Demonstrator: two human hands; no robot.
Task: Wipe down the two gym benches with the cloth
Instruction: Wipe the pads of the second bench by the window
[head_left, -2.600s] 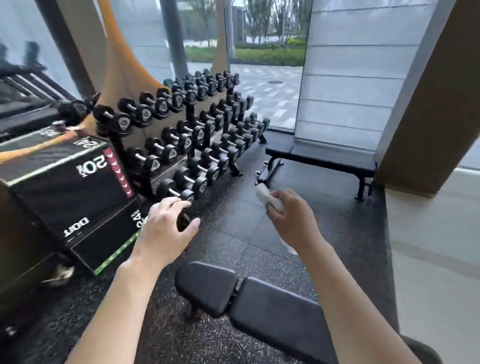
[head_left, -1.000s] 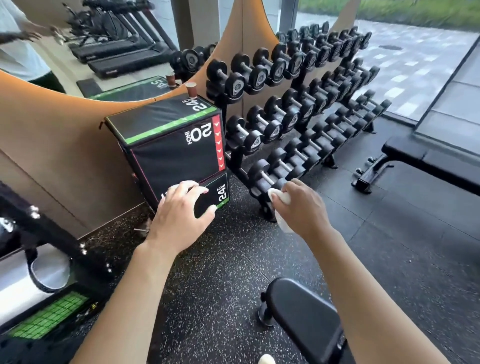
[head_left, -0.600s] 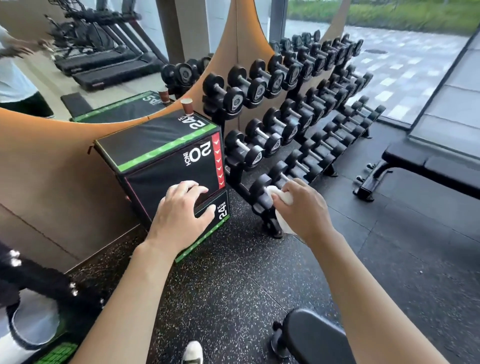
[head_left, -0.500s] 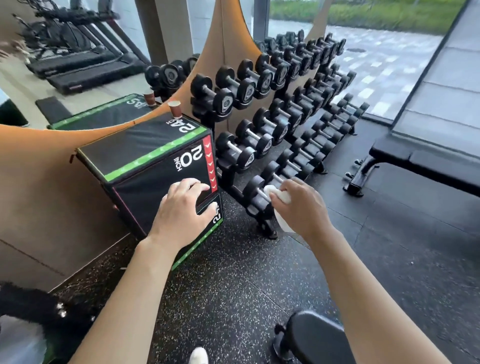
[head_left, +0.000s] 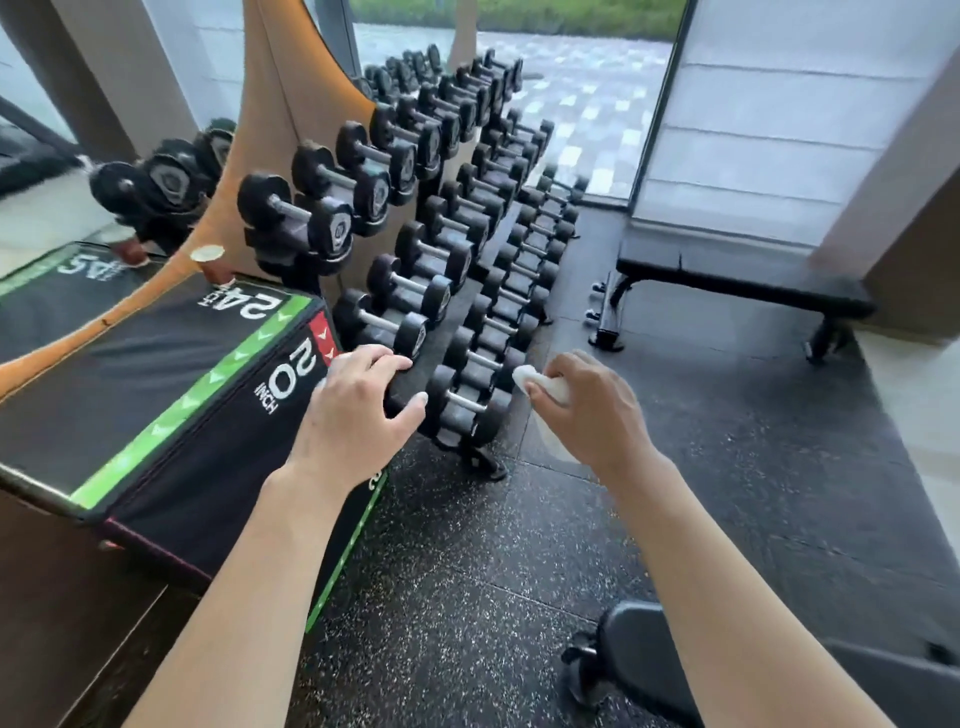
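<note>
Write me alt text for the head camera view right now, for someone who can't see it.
A person's right hand holds a white cloth while the left hand hangs open and empty, both raised over a speckled black gym floor. Ahead stand a tiered dumbbell rack and a black plyo box on the left; one flat bench sits by the window, another bench at bottom right.

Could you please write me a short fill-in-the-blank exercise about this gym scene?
1. The white cloth is held in the ____ hand.
2. The left hand holds ____.
3. The large number on the side of the plyo box above the word INCH is ____.
4. The flat bench stands on the ____ side of the dumbbell rack.

Missing words: right; nothing; 20; right
</note>
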